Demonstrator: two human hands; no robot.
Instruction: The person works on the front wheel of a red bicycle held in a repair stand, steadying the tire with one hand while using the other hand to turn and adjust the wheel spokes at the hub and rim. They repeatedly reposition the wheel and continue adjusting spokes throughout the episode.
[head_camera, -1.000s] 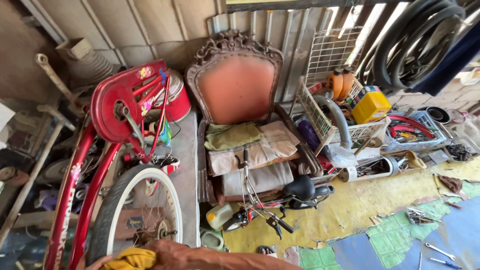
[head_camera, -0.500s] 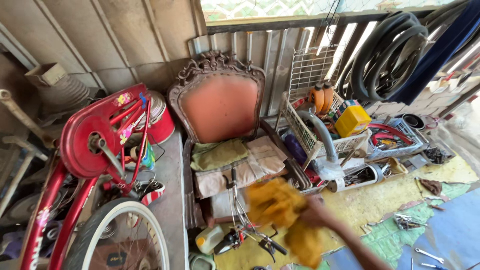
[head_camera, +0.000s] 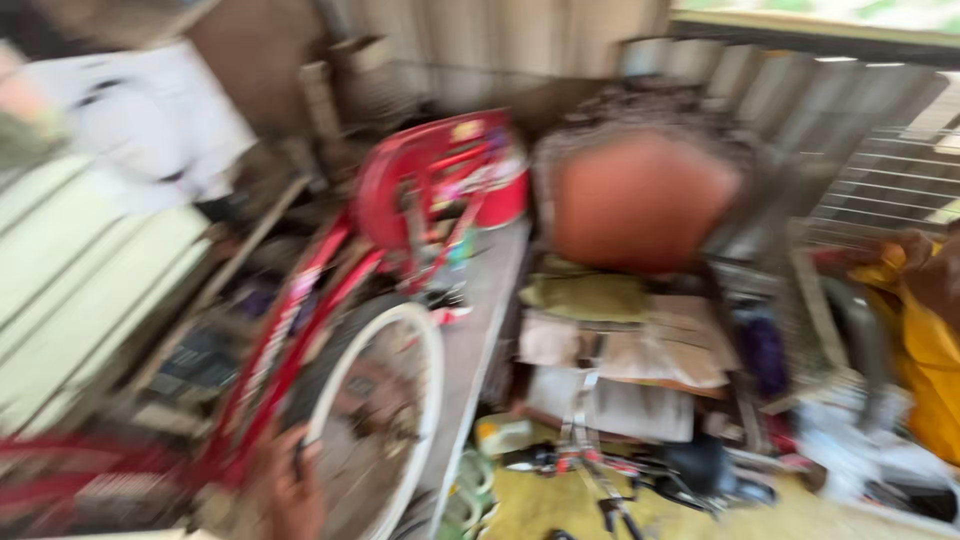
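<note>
Head view: left hand (head_camera: 290, 490) grips white round tyre (head_camera: 425, 400); right hand (head_camera: 925, 270) clutches crumpled yellow cloth (head_camera: 925, 370).

Heavy motion blur smears the whole view, leaving no edge sharp. Daylight enters from the upper right, bright and washed out there. The lower left stays dimmer.
</note>
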